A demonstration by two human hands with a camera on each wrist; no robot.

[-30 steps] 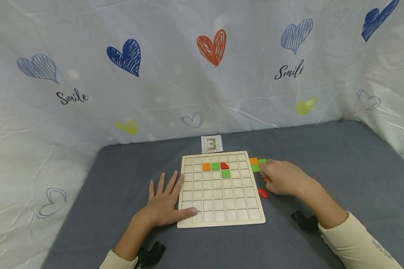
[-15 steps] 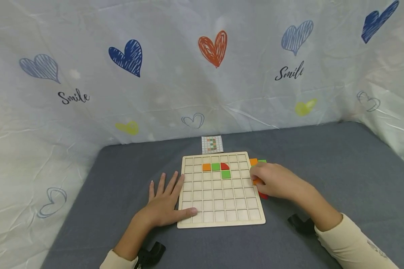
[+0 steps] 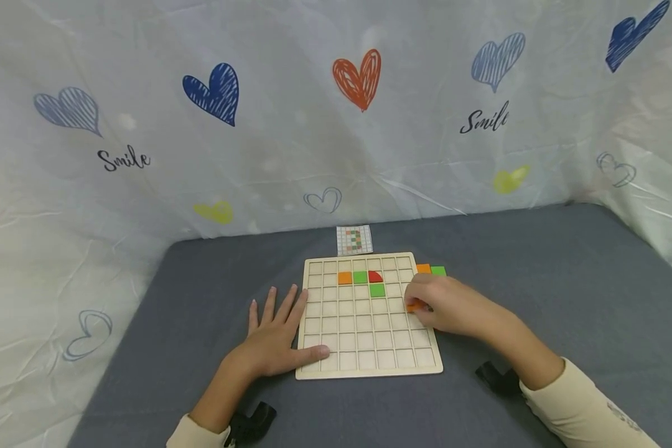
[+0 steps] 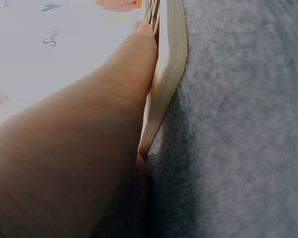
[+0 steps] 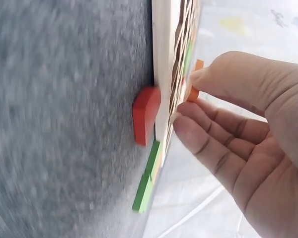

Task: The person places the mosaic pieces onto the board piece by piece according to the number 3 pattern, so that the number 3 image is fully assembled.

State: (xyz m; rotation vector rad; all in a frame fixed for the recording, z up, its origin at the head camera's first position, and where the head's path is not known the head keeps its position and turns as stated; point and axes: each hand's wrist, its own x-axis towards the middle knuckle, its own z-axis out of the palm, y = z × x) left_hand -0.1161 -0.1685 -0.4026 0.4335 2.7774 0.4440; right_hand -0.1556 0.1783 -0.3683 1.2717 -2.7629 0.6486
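A wooden grid board lies on the grey cloth. Set into its cells are an orange square tile, a green square tile, a red rounded tile and, below the red one, another green tile. My left hand lies spread at the board's left edge, thumb on its lower left cells. Over the right edge, my right hand pinches an orange tile between thumb and fingers; part of that tile is hidden by the fingers.
Beyond the board lies a small printed pattern card. Right of the board are a loose orange tile, green tiles and a red rounded tile. A white curtain with hearts hangs behind.
My right hand has come left from the loose tiles to the board's right edge, bringing the orange tile. The left hand keeps its place.
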